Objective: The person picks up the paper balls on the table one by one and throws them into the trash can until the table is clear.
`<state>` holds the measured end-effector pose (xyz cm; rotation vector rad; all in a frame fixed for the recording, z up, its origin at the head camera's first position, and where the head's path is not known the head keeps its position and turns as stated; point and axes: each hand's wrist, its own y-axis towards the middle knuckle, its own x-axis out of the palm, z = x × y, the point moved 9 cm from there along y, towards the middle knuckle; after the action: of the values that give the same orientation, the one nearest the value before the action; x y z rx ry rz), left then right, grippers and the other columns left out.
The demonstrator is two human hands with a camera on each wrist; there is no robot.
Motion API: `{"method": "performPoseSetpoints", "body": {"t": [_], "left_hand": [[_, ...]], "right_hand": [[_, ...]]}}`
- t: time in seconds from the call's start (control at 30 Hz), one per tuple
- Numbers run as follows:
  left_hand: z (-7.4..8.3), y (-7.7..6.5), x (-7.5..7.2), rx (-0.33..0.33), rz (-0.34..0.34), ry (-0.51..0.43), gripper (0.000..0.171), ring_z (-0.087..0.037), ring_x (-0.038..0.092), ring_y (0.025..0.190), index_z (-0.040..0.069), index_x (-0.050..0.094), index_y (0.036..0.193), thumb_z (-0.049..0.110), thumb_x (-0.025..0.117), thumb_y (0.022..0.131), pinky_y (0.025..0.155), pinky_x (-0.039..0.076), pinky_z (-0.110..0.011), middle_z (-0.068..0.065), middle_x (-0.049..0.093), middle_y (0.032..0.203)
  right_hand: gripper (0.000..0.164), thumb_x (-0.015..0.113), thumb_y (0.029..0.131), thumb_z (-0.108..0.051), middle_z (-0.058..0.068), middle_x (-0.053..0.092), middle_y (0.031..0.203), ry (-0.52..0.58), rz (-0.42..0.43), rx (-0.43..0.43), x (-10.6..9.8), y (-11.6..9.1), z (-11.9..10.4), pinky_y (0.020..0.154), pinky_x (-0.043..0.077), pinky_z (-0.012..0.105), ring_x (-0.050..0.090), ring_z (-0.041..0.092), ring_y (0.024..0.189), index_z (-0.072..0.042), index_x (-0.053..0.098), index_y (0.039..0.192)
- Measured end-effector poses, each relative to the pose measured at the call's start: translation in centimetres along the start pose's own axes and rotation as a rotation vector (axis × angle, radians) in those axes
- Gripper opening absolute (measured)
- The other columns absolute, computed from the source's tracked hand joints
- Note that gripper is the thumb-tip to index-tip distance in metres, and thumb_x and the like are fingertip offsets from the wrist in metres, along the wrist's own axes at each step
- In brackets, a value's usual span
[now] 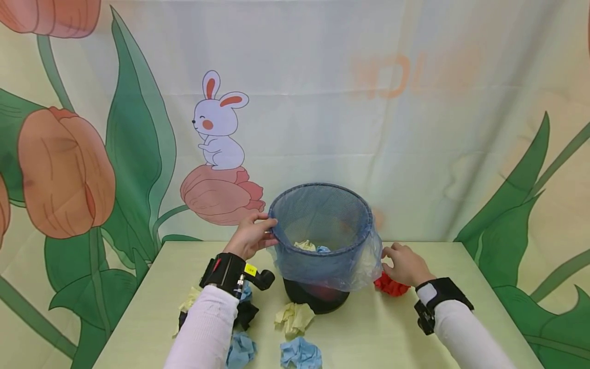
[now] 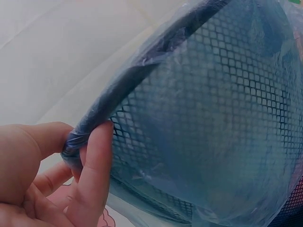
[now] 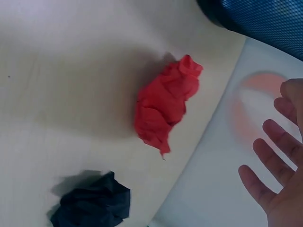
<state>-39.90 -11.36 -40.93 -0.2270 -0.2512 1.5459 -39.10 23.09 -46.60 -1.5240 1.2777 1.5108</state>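
A round mesh wastebasket [image 1: 324, 306] stands at the table's back, lined with a translucent blue plastic bag [image 1: 318, 269] folded over its rim. Yellow and blue crumpled paper [image 1: 305, 246] lies inside. My left hand [image 1: 250, 237] pinches the rim on the left side, thumb outside and a finger inside in the left wrist view. To the right of the basket, my right hand [image 1: 407, 265] is held over a red crumpled paper ball [image 3: 165, 104], apart from it, fingers spread and holding nothing. A black paper ball [image 3: 94, 203] lies near the red one in the right wrist view.
In front of the basket lie a yellow paper ball [image 1: 295, 319] and a blue one [image 1: 300, 353]. More crumpled papers, including a black one [image 1: 246, 313], are partly hidden by my left forearm. A printed backdrop [image 1: 299, 102] hangs right behind the table [image 1: 369, 338].
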Motion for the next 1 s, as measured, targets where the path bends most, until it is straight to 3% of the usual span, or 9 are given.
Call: {"method": "performPoseSetpoints", "body": {"t": [0.2, 0.47, 0.63, 0.8, 1.0], "left_hand": [[0.1, -0.1, 0.0, 0.003, 0.001, 0.001, 0.04, -0.015, 0.055, 0.069, 0.009, 0.04, 0.128, 0.017, 0.056, 0.092, 0.063, 0.056, -0.025, -0.009, 0.048, 0.097], [0.0, -0.1, 0.1, 0.006, -0.006, -0.006, 0.041, -0.015, 0.055, 0.067, 0.008, 0.039, 0.129, 0.016, 0.056, 0.092, 0.062, 0.056, -0.024, -0.008, 0.046, 0.093], [0.0, -0.1, 0.1, 0.005, -0.004, -0.005, 0.041, -0.015, 0.055, 0.067, 0.008, 0.039, 0.129, 0.016, 0.055, 0.092, 0.062, 0.056, -0.024, -0.009, 0.047, 0.095], [-0.1, 0.0, 0.0, -0.001, 0.004, -0.002, 0.041, -0.014, 0.054, 0.065, 0.009, 0.039, 0.129, 0.016, 0.056, 0.092, 0.061, 0.056, -0.024, -0.008, 0.046, 0.091], [-0.2, 0.1, -0.1, -0.002, 0.01, 0.0, 0.041, -0.015, 0.054, 0.066, 0.009, 0.04, 0.129, 0.017, 0.056, 0.092, 0.062, 0.056, -0.025, -0.009, 0.048, 0.095]], "right_hand": [[0.042, 0.067, 0.079, -0.029, 0.016, 0.057, 0.111, -0.04, 0.027, 0.002, 2.2, -0.8, 0.6, 0.071, 0.051, 0.053, 0.054, 0.038, 0.098, -0.008, 0.061, 0.114], [0.056, 0.07, 0.078, -0.031, 0.022, 0.049, 0.128, -0.034, 0.019, 0.05, 3.8, -1.6, 1.1, 0.081, 0.047, 0.06, 0.047, 0.044, 0.114, -0.007, 0.054, 0.126], [0.059, 0.071, 0.077, -0.032, 0.023, 0.047, 0.13, 0.007, -0.003, 0.072, 4.1, -2.1, 0.9, 0.081, 0.045, 0.062, 0.044, 0.045, 0.118, -0.007, 0.053, 0.126], [0.056, 0.069, 0.079, -0.033, 0.021, 0.045, 0.134, 0.047, -0.039, 0.119, 5.0, -2.4, 1.0, 0.085, 0.037, 0.07, 0.036, 0.046, 0.124, -0.009, 0.053, 0.127], [0.052, 0.066, 0.08, -0.034, 0.019, 0.044, 0.135, 0.035, -0.063, 0.142, 6.2, -2.5, 1.2, 0.083, 0.034, 0.074, 0.035, 0.048, 0.125, -0.01, 0.055, 0.124]]}}
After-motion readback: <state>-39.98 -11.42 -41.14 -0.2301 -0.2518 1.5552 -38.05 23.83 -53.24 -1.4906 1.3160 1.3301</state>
